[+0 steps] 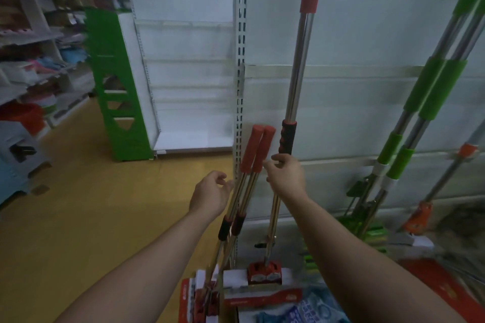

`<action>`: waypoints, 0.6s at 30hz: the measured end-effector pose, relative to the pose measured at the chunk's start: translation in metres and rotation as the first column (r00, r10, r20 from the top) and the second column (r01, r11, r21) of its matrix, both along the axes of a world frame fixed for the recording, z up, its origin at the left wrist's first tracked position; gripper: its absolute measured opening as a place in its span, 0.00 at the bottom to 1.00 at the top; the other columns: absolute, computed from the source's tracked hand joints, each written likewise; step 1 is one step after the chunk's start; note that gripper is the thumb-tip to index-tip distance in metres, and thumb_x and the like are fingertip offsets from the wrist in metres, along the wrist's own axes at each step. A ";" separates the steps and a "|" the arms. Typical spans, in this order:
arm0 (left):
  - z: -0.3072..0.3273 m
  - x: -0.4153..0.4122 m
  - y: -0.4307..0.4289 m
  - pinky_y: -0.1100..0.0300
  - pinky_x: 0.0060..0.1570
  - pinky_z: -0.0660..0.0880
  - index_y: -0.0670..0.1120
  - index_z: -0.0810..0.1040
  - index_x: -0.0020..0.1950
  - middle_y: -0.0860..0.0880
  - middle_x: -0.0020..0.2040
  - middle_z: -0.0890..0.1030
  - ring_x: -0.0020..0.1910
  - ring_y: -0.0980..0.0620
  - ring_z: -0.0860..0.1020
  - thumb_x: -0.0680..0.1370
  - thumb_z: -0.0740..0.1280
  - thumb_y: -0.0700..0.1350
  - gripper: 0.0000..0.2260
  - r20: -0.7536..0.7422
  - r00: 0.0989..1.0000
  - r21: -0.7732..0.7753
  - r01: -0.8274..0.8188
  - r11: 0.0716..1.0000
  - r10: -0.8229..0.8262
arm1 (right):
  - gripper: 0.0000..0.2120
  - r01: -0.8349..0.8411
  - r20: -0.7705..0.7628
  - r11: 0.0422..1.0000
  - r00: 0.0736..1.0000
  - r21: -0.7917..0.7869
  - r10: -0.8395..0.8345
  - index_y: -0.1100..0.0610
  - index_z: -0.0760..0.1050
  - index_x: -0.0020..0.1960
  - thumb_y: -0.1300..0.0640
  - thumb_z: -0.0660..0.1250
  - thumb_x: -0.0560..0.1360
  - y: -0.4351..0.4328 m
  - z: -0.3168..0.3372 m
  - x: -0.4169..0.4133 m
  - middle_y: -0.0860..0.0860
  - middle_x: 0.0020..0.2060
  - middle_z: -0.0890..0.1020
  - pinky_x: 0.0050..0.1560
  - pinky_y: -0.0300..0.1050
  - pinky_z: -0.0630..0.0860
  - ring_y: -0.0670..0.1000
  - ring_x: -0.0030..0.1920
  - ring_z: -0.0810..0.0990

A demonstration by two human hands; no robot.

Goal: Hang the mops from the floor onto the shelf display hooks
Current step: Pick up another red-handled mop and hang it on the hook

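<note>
2 red-handled mops (256,148) between left fingers (227,184), right fingers (269,164).

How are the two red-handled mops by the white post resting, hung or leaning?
Leaning: the two red-gripped steel mops tilt against the white slotted post, handle tops free, on no hook.

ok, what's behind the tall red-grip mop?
White back panel with a horizontal rail crossing behind the tall red-grip mop. Its top runs out of frame, so how it hangs can't be seen.
</note>
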State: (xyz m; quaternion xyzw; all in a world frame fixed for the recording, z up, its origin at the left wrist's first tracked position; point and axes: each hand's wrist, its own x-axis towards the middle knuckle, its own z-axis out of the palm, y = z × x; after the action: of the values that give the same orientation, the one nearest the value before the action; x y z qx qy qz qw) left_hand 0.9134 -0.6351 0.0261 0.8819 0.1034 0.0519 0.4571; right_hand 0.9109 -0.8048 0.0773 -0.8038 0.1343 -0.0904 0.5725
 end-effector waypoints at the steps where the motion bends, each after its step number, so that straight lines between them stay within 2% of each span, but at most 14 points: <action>1: -0.002 0.006 0.003 0.52 0.54 0.77 0.49 0.77 0.66 0.52 0.58 0.81 0.54 0.50 0.78 0.80 0.68 0.56 0.17 -0.012 1.000 0.007 0.023 1.000 -0.023 | 0.21 0.014 -0.009 1.000 1.000 -0.004 -0.014 0.54 0.74 0.71 0.48 0.70 0.81 0.005 -0.001 0.003 0.53 0.60 0.84 0.59 0.57 0.83 0.53 0.55 0.85; 6: -0.016 0.036 0.011 0.54 0.54 0.76 0.49 0.78 0.65 0.52 0.59 0.82 0.54 0.51 0.78 0.78 0.68 0.60 0.20 -0.061 0.989 0.007 0.137 0.990 -0.137 | 0.19 0.086 -0.037 0.996 0.995 -0.036 -0.088 0.56 0.76 0.68 0.49 0.70 0.80 0.024 -0.008 0.016 0.52 0.52 0.84 0.54 0.56 0.84 0.54 0.50 0.86; 9: -0.020 0.049 0.013 0.53 0.56 0.77 0.49 0.78 0.66 0.51 0.61 0.81 0.58 0.48 0.80 0.77 0.69 0.60 0.22 -0.102 0.975 0.016 0.202 0.979 -0.199 | 0.17 0.116 -0.058 0.992 0.991 -0.038 -0.119 0.56 0.76 0.66 0.50 0.70 0.80 0.032 -0.012 0.022 0.50 0.49 0.83 0.46 0.50 0.82 0.51 0.47 0.85; 12: -0.024 0.060 0.015 0.51 0.58 0.79 0.51 0.77 0.67 0.50 0.63 0.81 0.58 0.46 0.81 0.77 0.68 0.60 0.22 -0.164 0.954 0.028 0.257 0.966 -0.249 | 0.16 0.132 -0.065 0.989 0.989 -0.062 -0.136 0.56 0.77 0.66 0.51 0.70 0.80 0.040 -0.015 0.029 0.52 0.51 0.85 0.36 0.40 0.76 0.46 0.42 0.83; 15: -0.029 0.070 0.017 0.50 0.59 0.79 0.51 0.76 0.70 0.50 0.66 0.80 0.59 0.45 0.81 0.77 0.67 0.58 0.23 -0.227 0.923 0.048 0.329 0.943 -0.311 | 0.11 0.143 -0.075 0.986 0.986 -0.091 -0.150 0.54 0.80 0.59 0.52 0.70 0.80 0.048 -0.018 0.038 0.49 0.48 0.85 0.42 0.45 0.82 0.47 0.43 0.84; 16: -0.032 0.074 0.017 0.51 0.60 0.79 0.51 0.76 0.71 0.49 0.67 0.80 0.62 0.45 0.80 0.77 0.67 0.56 0.23 -0.246 0.912 0.050 0.351 0.935 -0.329 | 0.05 0.150 -0.081 0.983 0.984 -0.106 -0.159 0.51 0.81 0.53 0.52 0.70 0.80 0.050 -0.020 0.041 0.47 0.45 0.85 0.46 0.49 0.84 0.48 0.43 0.85; 17: -0.035 0.077 0.017 0.53 0.60 0.78 0.50 0.75 0.72 0.48 0.68 0.80 0.64 0.45 0.79 0.78 0.67 0.54 0.23 -0.263 0.902 0.042 0.366 0.930 -0.343 | 0.03 0.150 -0.084 0.981 0.983 -0.126 -0.161 0.47 0.79 0.46 0.52 0.70 0.79 0.053 -0.019 0.043 0.44 0.41 0.84 0.48 0.51 0.86 0.48 0.42 0.86; 18: -0.037 0.080 0.016 0.54 0.60 0.77 0.48 0.76 0.72 0.47 0.68 0.80 0.64 0.44 0.78 0.79 0.67 0.53 0.22 -0.276 0.892 0.028 0.380 0.925 -0.358 | 0.07 0.151 -0.096 0.977 0.981 -0.150 -0.166 0.46 0.78 0.42 0.52 0.70 0.79 0.055 -0.019 0.045 0.43 0.38 0.84 0.48 0.52 0.86 0.48 0.41 0.86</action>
State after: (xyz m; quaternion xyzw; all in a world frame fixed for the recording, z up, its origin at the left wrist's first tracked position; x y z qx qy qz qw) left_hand 0.9933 -0.6191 -0.0107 0.9022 -0.0077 -0.1502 0.4042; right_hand 0.9554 -0.7495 0.0578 -0.8330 0.2221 -0.1016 0.4965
